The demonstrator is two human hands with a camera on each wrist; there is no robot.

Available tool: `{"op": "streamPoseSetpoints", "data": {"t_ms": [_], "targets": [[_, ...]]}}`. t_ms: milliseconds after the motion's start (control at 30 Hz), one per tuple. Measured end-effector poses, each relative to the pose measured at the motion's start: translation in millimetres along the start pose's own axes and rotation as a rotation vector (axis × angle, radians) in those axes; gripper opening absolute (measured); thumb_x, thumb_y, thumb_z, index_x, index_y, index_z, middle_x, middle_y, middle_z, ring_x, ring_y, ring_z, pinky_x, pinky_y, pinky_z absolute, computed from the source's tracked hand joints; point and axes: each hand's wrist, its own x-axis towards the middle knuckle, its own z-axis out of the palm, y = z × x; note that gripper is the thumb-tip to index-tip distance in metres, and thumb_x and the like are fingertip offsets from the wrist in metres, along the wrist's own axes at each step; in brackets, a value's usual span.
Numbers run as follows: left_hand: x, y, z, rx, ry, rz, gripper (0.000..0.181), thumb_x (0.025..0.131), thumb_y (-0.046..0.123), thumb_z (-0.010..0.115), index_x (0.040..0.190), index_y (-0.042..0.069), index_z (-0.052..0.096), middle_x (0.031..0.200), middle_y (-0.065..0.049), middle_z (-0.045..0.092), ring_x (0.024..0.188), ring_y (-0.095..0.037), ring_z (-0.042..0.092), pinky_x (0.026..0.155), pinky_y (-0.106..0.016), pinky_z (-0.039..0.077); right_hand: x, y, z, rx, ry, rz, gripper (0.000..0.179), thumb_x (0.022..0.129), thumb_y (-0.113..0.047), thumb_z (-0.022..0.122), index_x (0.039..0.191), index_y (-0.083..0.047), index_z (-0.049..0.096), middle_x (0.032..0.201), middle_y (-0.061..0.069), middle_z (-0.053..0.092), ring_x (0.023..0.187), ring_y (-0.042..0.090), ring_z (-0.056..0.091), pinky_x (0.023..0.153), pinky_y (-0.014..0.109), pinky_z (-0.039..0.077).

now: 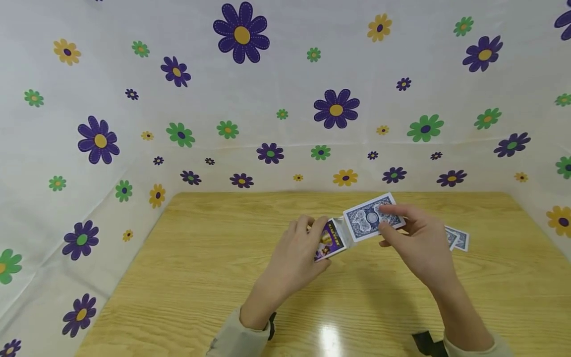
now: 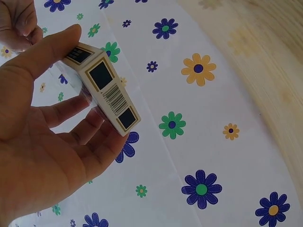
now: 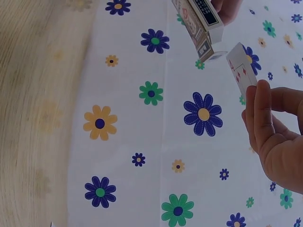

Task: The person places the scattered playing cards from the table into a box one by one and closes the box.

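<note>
My left hand point(image 1: 296, 250) grips a small card box point(image 1: 331, 240), its thumb on one side and fingers on the other. The box has a purple picture on one face, and the left wrist view shows a barcode on its end point(image 2: 114, 97). Its open end, with a pale flap, points toward my right hand point(image 1: 419, 243). Between thumb and fingers, that hand pinches a playing card point(image 1: 372, 217) with a blue patterned back. In the right wrist view the card's face point(image 3: 240, 71) shows red diamonds. Card and box are held above the table, close together.
A few blue-backed cards point(image 1: 459, 238) lie on the wooden table point(image 1: 200, 277), partly behind my right hand. White flowered cloth point(image 1: 285, 89) stands along the table's back and sides. A black strap point(image 1: 428, 343) shows near my right wrist.
</note>
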Motion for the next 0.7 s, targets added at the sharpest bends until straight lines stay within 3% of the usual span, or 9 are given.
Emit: {"op": "streamPoseSetpoints", "data": {"t_ms": [200,700], "targets": [[-0.2,0.5,-1.3,0.004,0.006,0.015,0.083,0.076,0.027,0.087,0.145,0.011,0.043,0.123,-0.012,0.053,0.103,-0.023,0.055,0.083,-0.033,0.052,-3.2,-1,7,-0.052,0.027,-0.117,0.029,0.087,0.010,0.066,0.116,0.007,0.067,0.114,0.016,0.064,0.077,0.005,0.066,0.062,0.021,0.057],[-0.7,1.8,-1.3,0.012,0.008,0.040,0.083,0.077,0.028,0.087,0.145,0.011,0.043,0.123,-0.012,0.051,0.100,-0.022,0.053,0.081,-0.033,0.051,-6.9,-1,15,-0.140,0.036,-0.164,0.030,0.085,0.012,0.068,0.114,0.006,0.068,0.111,0.014,0.065,0.074,0.004,0.064,0.062,0.018,0.056]]}}
